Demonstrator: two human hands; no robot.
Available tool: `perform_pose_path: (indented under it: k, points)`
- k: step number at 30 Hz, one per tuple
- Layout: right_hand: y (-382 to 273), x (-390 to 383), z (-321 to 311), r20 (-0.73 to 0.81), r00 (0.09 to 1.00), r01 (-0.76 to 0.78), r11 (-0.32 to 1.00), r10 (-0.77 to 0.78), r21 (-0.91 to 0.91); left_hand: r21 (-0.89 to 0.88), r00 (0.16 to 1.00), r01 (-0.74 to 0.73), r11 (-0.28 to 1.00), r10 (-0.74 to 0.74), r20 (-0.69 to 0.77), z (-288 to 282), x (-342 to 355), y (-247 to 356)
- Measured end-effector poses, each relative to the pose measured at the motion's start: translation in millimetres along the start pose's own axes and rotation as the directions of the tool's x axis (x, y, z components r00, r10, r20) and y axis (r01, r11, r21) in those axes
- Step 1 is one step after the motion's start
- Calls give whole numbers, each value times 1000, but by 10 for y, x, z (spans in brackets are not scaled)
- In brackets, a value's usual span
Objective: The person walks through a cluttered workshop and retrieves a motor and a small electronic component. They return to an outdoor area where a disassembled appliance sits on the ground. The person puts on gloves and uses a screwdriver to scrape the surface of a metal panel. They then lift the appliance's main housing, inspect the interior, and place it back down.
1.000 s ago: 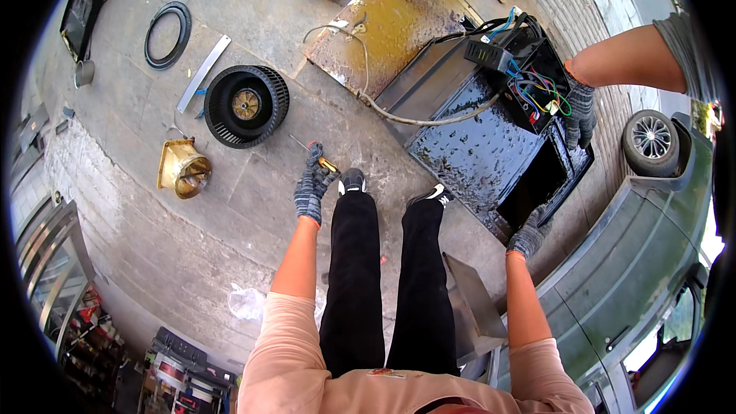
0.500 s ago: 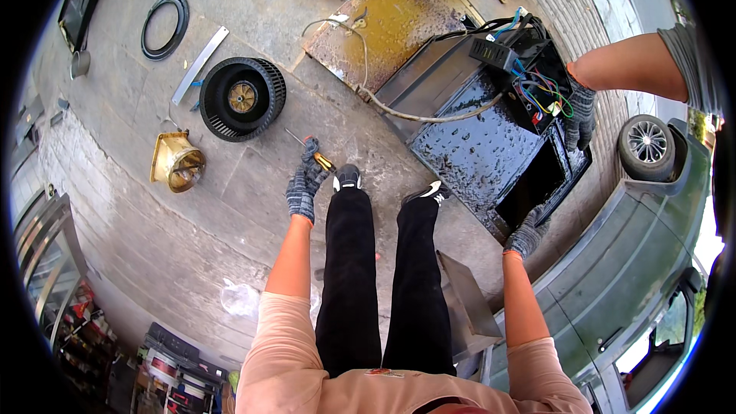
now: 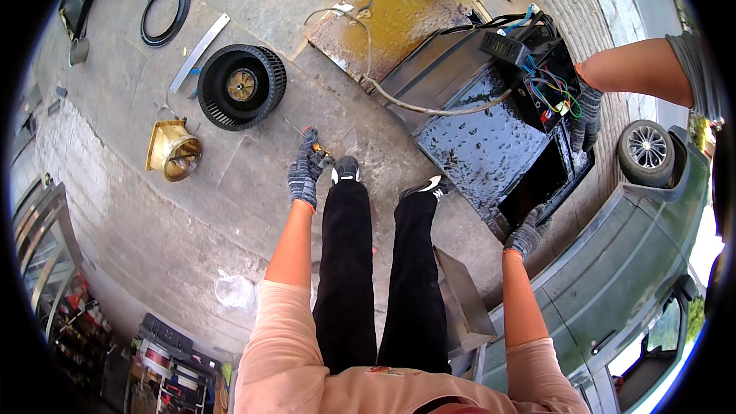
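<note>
A dark, grease-spattered metal housing (image 3: 468,149), like a range hood body, lies tilted at the right with a rectangular opening. My gloved right hand (image 3: 527,234) is closed on its near edge, beside that opening. In front of my shoes, my gloved left hand (image 3: 303,175) is closed around a screwdriver (image 3: 323,156) with a yellow-orange handle; its thin shaft points up and left. Another person's gloved hand (image 3: 586,119) grips the housing's far right side. Colored wires (image 3: 550,92) and a black box (image 3: 503,48) sit on the housing's upper part, and a pale cable (image 3: 437,114) loops across it.
Left on the floor are a black blower wheel (image 3: 242,87), a greasy yellowish casing (image 3: 174,150), a metal strip (image 3: 201,52) and a black ring (image 3: 165,14). A stained panel (image 3: 399,11) lies beyond the housing. A bent metal sheet (image 3: 464,299) stands by my right leg; a green vehicle (image 3: 613,253) is at the right.
My left hand has moved slightly up with the screwdriver still in it. The view has turned a little; my right hand keeps its hold on the housing's edge.
</note>
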State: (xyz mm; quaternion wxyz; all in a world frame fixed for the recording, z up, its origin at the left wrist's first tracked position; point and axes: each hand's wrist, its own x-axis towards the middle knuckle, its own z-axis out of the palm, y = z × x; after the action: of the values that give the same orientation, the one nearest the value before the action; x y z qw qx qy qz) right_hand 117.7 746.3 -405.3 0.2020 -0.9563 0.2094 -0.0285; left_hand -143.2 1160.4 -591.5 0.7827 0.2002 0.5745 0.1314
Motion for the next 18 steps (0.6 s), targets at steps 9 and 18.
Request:
perform_pose_path:
  k: [9, 18]
  points:
    - [-125, -90, -39, 15, 1000, 4, 999, -4, 32, 24, 980, 155, 988, -151, -128, -221, 129, -121]
    - [-92, -20, -62, 29, 999, -12, 998, 14, -58, 14, 982, 104, 995, -100, -163, -478, -8, -357]
